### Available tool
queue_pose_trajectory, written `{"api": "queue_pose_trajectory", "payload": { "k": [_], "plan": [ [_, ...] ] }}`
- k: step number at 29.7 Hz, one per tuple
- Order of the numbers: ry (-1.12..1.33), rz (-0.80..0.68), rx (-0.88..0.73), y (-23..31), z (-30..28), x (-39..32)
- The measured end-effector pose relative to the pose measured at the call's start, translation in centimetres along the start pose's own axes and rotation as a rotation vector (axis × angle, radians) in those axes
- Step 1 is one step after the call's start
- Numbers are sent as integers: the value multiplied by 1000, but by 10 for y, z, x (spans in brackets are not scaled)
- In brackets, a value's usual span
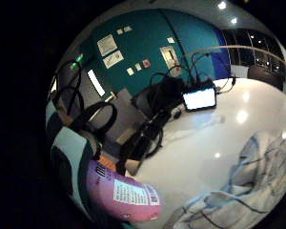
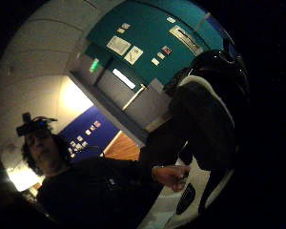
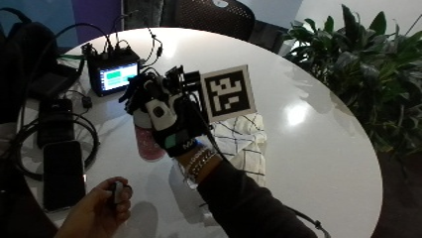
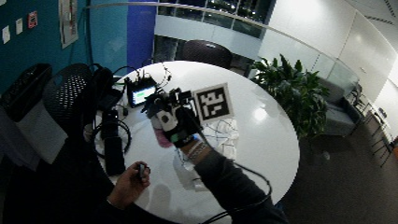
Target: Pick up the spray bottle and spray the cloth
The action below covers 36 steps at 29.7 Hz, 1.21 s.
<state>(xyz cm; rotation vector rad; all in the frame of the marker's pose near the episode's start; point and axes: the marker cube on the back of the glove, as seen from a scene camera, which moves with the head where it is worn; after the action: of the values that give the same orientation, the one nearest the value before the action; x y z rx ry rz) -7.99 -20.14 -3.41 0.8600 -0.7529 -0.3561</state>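
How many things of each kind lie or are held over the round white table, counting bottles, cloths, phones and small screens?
Pink plastic spray bottle, held by the gloved right hand: 1
White cloth with dark grid lines: 1
Black phones: 2
Small lit screen: 1
Total: 5

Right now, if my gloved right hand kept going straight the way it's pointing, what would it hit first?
Probably the small lit screen with its cables. The gloved right hand, gripping the pink spray bottle, points across the white table toward it; depth is unclear.
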Motion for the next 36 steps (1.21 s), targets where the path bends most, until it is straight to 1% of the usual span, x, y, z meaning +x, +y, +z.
{"api": "queue_pose_trajectory", "payload": {
  "k": [4,8,13,19,30,36],
  "plan": [
    [-46,46,51,16,17,15],
    [-16,78,51,28,30,27],
    [13,128,58,39,32,37],
    [-19,139,50,51,35,37],
    [9,123,105,53,26,26],
    [3,115,77,58,22,27]
  ]
}}
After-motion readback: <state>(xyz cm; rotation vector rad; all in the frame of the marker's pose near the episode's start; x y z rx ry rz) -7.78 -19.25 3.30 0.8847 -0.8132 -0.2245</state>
